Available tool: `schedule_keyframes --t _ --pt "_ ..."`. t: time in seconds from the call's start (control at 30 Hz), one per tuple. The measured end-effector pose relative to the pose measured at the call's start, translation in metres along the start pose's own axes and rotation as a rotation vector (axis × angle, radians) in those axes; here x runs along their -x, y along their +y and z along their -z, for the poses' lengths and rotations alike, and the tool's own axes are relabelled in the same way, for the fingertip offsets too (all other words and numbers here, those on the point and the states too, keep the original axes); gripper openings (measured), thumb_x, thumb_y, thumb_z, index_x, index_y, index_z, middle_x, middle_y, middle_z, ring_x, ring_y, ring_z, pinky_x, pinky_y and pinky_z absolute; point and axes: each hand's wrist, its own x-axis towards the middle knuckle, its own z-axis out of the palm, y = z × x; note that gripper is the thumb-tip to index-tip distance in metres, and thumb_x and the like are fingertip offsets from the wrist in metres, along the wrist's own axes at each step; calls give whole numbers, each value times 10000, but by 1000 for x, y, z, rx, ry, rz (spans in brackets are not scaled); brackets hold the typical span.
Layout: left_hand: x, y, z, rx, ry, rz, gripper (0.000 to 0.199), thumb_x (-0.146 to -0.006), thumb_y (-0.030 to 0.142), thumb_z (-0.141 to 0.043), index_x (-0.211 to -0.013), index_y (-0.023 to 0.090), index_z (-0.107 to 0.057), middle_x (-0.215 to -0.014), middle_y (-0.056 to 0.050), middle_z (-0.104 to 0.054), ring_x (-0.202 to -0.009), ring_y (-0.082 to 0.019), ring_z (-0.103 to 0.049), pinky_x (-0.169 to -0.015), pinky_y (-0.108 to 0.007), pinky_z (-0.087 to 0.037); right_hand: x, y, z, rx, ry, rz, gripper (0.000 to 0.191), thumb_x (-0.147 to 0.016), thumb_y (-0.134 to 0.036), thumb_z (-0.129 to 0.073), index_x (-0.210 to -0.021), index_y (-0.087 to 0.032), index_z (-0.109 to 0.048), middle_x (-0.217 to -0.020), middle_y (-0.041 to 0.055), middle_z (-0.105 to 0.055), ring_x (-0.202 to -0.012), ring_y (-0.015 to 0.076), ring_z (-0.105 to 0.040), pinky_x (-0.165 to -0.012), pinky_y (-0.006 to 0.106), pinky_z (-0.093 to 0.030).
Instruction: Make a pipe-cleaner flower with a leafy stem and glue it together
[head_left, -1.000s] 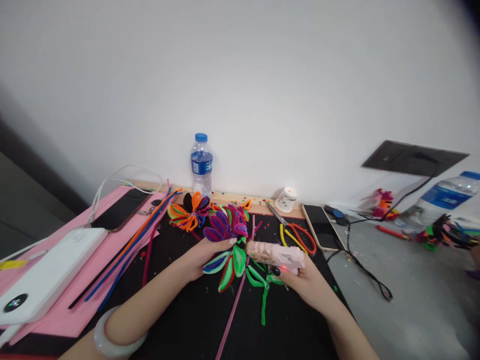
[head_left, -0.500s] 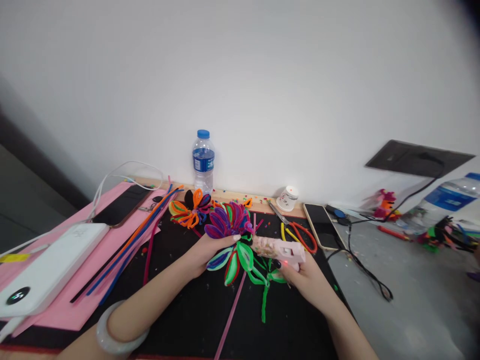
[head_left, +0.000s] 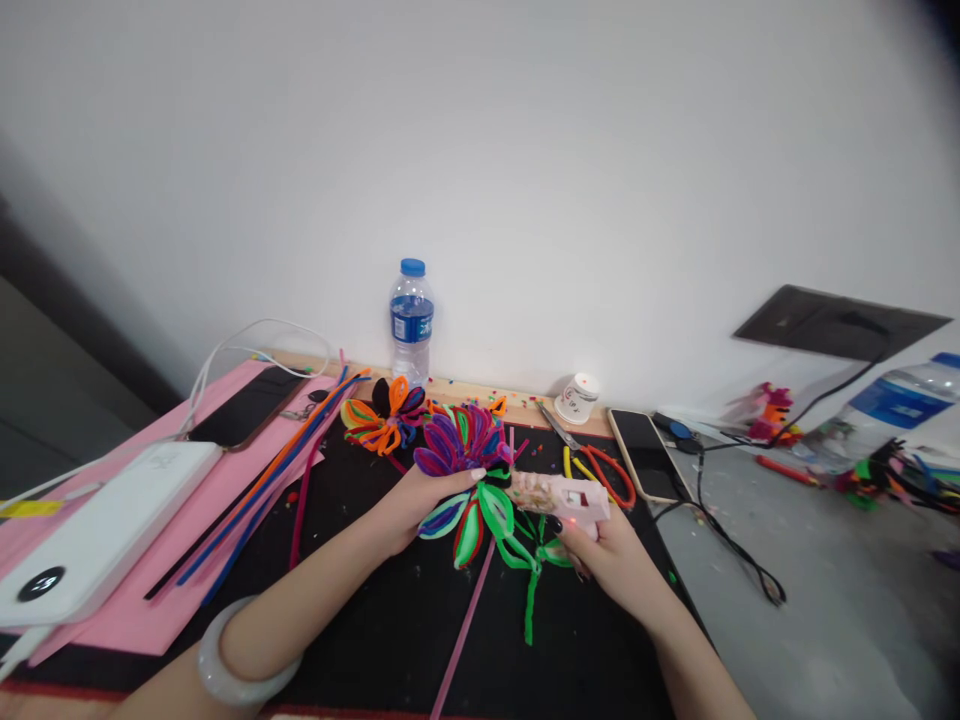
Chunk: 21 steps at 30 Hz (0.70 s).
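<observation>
My left hand [head_left: 424, 500] is closed on a pipe cleaner flower [head_left: 459, 440] with purple petals above and green, blue and red ones below; the exact grip is partly hidden. In my right hand [head_left: 604, 545] is a pale pink glue gun [head_left: 559, 497], with a small red light glowing near the thumb. Its nozzle end points left and meets the flower's base, though I cannot tell whether it touches. A green pipe cleaner stem with leaves [head_left: 531, 600] lies beneath the gun. An orange and black pipe cleaner flower [head_left: 386, 425] rests behind my left hand.
A water bottle [head_left: 412, 325] and a paper cup [head_left: 577, 398] stand by the wall. Scissors [head_left: 607, 472] and a phone [head_left: 646, 455] lie right of the flower. On the left are pink sheets [head_left: 142, 620], a white power bank [head_left: 112, 530] and loose pipe cleaners [head_left: 262, 485].
The view has shifted very slightly. Both hands, the flower and the glue gun keep nearly the same places relative to each other.
</observation>
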Motion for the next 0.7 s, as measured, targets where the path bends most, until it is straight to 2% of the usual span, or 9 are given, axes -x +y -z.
schedule_keyframes --t 0.2,0.7 --pt "0 1 -1 2 -3 0 399 -638 274 -713 -990 111 -620 -1058 -123 -643 -970 -265 -599 -868 -364 -454 -1 0 0 13 -2 -7 187 -806 -289 -454 -828 -123 -536 -510 -61 -367 -426 65 -331 -406 186 -295" --pt "1 2 -3 2 17 -32 541 -599 291 -739 -1091 126 -586 -1069 -129 -637 -978 -275 -594 -888 -386 -443 0 -5 1 79 28 30 237 -801 -292 -457 -897 -110 -574 -526 -47 -393 -458 78 -336 -423 185 -323"
